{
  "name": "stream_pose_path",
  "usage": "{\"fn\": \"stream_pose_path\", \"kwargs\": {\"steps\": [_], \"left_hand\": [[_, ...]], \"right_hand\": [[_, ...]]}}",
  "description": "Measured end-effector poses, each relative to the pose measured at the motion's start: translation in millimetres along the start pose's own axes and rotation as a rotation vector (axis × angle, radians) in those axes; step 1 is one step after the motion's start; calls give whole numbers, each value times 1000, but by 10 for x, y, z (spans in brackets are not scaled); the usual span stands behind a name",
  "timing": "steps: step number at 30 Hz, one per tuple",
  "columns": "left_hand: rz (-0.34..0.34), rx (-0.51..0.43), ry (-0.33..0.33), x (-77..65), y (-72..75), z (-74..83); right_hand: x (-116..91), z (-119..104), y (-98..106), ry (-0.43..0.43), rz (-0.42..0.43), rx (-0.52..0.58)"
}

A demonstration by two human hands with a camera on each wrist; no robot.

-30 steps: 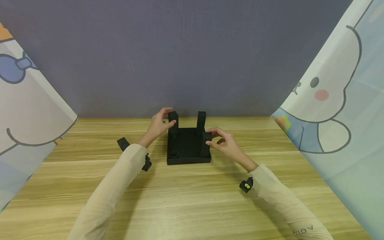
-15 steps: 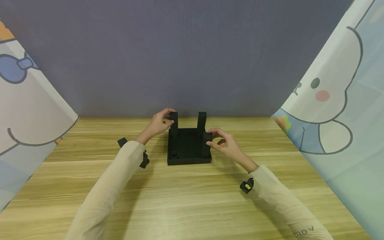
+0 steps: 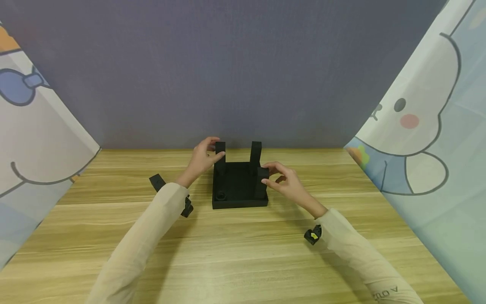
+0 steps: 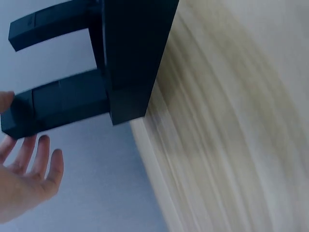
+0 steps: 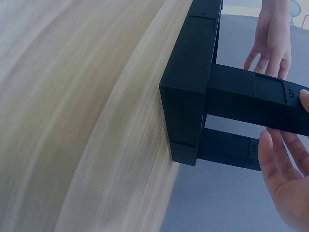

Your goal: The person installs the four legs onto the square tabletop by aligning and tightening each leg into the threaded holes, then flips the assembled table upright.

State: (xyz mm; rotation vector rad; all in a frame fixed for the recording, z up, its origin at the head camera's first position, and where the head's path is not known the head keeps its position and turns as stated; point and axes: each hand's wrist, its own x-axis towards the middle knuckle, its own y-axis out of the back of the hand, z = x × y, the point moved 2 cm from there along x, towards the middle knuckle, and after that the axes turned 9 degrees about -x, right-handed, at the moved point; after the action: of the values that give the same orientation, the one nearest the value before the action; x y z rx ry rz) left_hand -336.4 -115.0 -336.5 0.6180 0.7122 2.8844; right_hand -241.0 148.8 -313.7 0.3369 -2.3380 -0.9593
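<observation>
At left, pinching back-left black post [image 3: 220, 166] with left hand [image 3: 201, 158], thumb on the near face, half-open fingers loosely curved; revealing fingertips under the post's far side only from the left wrist. Looking squarer to the tray than a second ago. In the head view alone, showing round fitting [image 3: 220, 196] in the front-left corner of square black tray [image 3: 240, 204]. Further right, displaying back-right post [image 3: 256, 154] upright. At right, pinching front-right post [image 3: 260, 185], legibly marked "127" only from the right wrist, between thumb and curved fingers of right hand [image 3: 285, 181], much as before.
</observation>
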Motion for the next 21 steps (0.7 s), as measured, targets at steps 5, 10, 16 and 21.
{"fn": "stream_pose_path", "kwargs": {"steps": [5, 10, 16, 21], "left_hand": [[105, 3, -38, -2, -73, 22], [150, 17, -33, -9, -105, 43], [110, 41, -56, 12, -88, 31], [46, 39, -55, 34, -51, 14]], "right_hand": [[0, 3, -1, -2, -6, 0], [0, 6, -4, -3, -5, 9], [1, 1, -1, -4, -5, 16], [3, -3, 5, -4, -5, 14]]}}
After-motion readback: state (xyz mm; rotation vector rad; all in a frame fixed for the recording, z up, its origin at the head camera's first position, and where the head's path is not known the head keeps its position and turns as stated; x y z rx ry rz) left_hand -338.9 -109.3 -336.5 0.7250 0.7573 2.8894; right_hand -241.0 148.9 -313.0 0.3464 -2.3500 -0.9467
